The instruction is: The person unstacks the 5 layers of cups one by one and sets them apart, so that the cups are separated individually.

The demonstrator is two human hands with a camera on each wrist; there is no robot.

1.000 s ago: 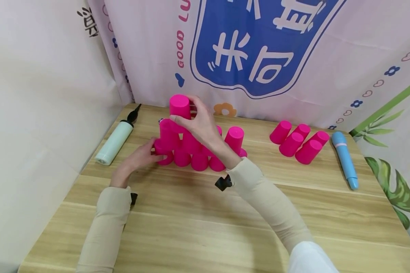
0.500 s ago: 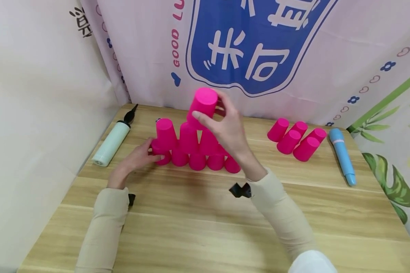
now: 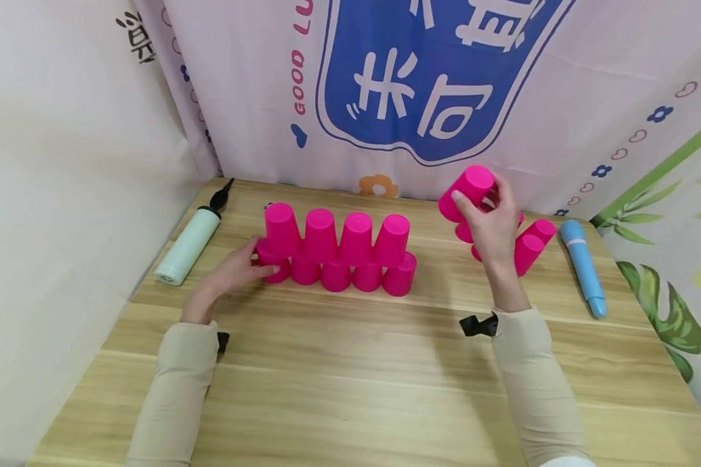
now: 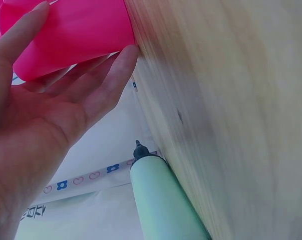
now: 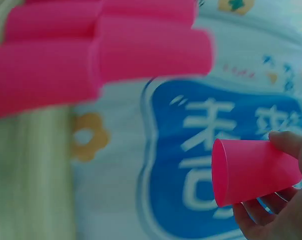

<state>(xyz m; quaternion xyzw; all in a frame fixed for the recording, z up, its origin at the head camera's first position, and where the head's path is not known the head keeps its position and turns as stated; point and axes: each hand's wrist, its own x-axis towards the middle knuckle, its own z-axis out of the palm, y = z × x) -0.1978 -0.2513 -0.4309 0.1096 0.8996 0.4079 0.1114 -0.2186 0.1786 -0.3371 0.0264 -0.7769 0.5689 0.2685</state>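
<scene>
Upside-down pink cups stand in two tiers at the table's middle left: an upper row rests on a lower row. My left hand holds the lower row's leftmost cup, thumb on one side and fingers on the other. To the right and raised above the table, my right hand grips another pink cup, which is tilted with its base up. The right wrist view shows that cup's open rim facing away from the palm. Beneath it, the hand partly hides several more pink cups.
A pale green hand pump with a black nozzle lies at the left edge. On the right side lies a blue tube-shaped object. A printed cloth hangs behind the wooden table.
The right hand has carried its cup from above the left end of the tiers across to the group at the right. The left hand stays on the same cup.
</scene>
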